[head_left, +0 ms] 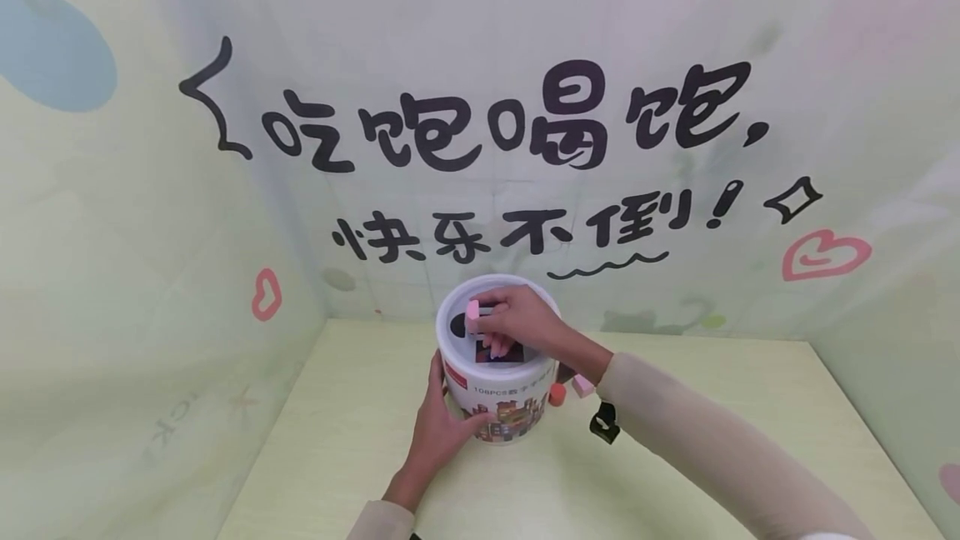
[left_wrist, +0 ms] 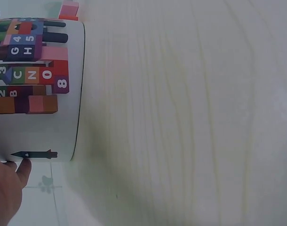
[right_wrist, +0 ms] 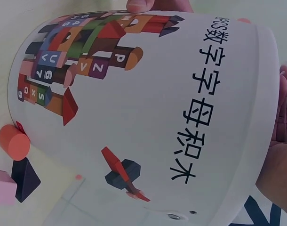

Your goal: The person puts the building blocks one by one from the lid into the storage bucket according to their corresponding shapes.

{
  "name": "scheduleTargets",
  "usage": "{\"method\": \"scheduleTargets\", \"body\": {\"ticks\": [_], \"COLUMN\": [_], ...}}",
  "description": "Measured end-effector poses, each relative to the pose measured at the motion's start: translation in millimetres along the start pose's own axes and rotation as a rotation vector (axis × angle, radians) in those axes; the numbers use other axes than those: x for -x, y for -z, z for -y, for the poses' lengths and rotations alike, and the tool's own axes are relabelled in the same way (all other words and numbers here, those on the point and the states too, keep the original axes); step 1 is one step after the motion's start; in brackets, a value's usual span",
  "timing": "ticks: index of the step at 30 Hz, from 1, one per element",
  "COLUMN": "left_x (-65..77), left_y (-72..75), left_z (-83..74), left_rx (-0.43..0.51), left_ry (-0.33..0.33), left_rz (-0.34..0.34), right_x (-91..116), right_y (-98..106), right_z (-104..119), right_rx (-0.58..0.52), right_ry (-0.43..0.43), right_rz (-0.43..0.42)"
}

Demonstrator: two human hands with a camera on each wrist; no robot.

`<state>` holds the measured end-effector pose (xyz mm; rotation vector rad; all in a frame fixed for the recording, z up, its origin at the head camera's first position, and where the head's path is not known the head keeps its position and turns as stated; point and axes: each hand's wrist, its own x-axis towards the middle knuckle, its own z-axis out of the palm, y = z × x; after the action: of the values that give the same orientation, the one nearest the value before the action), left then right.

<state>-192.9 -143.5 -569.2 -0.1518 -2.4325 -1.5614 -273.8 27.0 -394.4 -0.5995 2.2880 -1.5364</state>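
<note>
A white round tub (head_left: 498, 407) printed with pictures of toy blocks stands on the table. My left hand (head_left: 442, 432) holds it from the left, thumb across the front and fingers round the side. In the left wrist view, part of my left hand (left_wrist: 7, 193) touches the printed wall. Over the recessed lid (head_left: 450, 298), which shows dark openings, my right hand (head_left: 521, 319) pinches a pink block (head_left: 472, 317) between thumb and finger. The tub wall (right_wrist: 148, 127) hides the block in the right wrist view, where part of my right hand (right_wrist: 280, 165) shows past the rim.
Beside the tub on the right lie an orange-red cylinder (right_wrist: 14, 142), a dark angular block (right_wrist: 26, 180) and a pink block (right_wrist: 2, 187). The pale wood-grain table (head_left: 315, 457) meets printed cloth walls (head_left: 495, 15) at the back and sides.
</note>
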Motion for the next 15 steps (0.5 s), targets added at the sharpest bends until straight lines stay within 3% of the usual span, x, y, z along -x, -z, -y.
{"method": "scheduleTargets", "body": {"ticks": [15], "left_x": [-0.1], "left_y": [1.0], "left_z": [0.8], "left_rx": [0.002], "left_ry": [-0.009], "left_rz": [0.000], "right_x": [-10.5], "right_y": [-18.2], "right_z": [-4.8], "right_rx": [-0.033], "right_ry": [0.006], "right_rz": [0.039]}}
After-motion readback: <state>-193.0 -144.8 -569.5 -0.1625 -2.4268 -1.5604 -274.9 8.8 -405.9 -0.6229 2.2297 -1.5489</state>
